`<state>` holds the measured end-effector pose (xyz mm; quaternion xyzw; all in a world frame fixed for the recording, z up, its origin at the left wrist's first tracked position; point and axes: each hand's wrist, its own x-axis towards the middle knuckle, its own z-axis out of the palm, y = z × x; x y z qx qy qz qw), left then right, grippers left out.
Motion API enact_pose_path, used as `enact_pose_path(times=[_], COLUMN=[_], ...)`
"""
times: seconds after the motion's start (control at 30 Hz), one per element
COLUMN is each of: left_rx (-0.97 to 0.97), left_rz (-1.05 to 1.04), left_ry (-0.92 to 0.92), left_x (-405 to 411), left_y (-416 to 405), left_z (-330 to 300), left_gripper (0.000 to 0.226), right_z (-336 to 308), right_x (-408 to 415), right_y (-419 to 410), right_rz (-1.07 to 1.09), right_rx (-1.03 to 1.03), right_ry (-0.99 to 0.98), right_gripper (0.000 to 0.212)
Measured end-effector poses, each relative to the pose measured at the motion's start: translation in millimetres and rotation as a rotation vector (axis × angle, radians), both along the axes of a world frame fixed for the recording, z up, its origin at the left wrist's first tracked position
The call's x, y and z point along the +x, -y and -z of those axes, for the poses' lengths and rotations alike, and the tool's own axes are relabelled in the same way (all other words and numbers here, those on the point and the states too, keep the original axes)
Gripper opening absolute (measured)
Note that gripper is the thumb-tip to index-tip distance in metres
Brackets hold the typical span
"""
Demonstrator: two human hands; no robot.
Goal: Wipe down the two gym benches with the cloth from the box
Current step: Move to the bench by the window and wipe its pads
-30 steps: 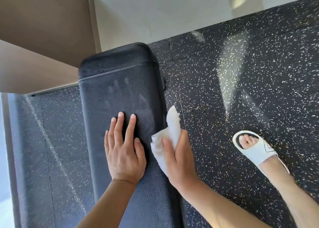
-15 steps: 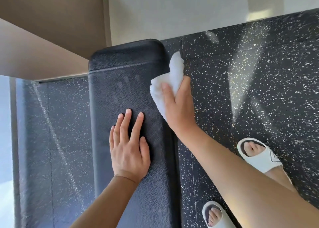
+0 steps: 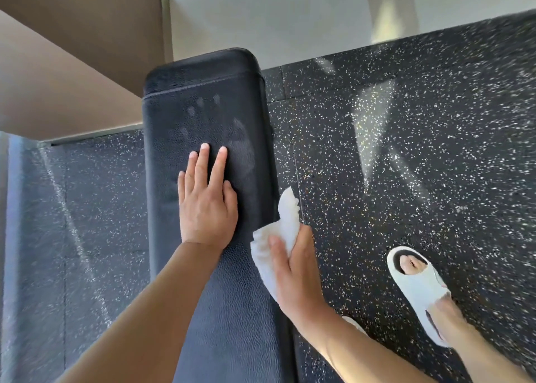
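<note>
Along the bench's (image 3: 203, 116) right edge, the right hand (image 3: 293, 275) has drawn the cloth (image 3: 278, 237) back from the far corner to a spot level with the left wrist. Its fingers lie straight and together, pressing the cloth flat against the side of the pad; a loose tail of cloth stands up beyond the fingertips. The left hand (image 3: 207, 203) has stayed where it was, palm down on top, fingers slightly spread, steadying the bench. Beyond those fingertips a faint handprint (image 3: 220, 127) remains on the pad. Judgement: one return stroke along the side is complete; the top surface ahead of the left fingers looks unwiped, and only one bench is in view.
</note>
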<state>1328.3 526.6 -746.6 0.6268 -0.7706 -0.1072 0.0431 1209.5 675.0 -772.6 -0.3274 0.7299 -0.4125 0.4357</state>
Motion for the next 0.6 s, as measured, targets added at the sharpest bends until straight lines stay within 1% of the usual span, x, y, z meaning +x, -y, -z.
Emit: enact_pose_path(times=[0.1,0.23,0.3,0.37,0.4,0.47,0.53,0.6], left_rx=[0.04,0.084,0.083,0.086,0.08,0.074,0.054,0.028], left_rz=[-0.002,0.028,0.011,-0.024,-0.044,-0.091,-0.153,-0.185], left_ry=[-0.045,-0.027,-0.012,-0.006,-0.01,-0.004,-0.007,-0.018], left_x=[2.9,26.4,42.2,53.6,57.0,55.0,49.8,44.8], left_y=[-23.4,-111.2,-157.6,-203.7,-222.9,-252.0,-263.5,-262.2], left_z=[-8.2,-11.9,-9.7,-7.7,-7.1,-4.5,-2.3,0.7], left_gripper=[0.06,0.06,0.061,0.062,0.063,0.064,0.062,0.059], right_z=[6.4,14.6,16.6,15.7,12.7,9.9,2.8,-7.8], right_x=[-8.8,-27.0,-28.0,-22.9,-17.5,-6.9,5.3,13.6], right_y=[48.4,131.6,141.0,115.7,93.6,32.8,-34.7,-90.0], right_rz=[0.004,0.034,0.048,0.043,0.027,-0.019,-0.07,-0.08], right_rx=[0.001,-0.002,-0.03,-0.064,-0.084,-0.058,0.0,0.014], right_ry=[-0.011,-0.069,-0.072,-0.079,-0.075,-0.038,0.005,0.026], right_gripper=[0.035,0.034,0.035,0.031,0.029,0.028,0.025,0.019])
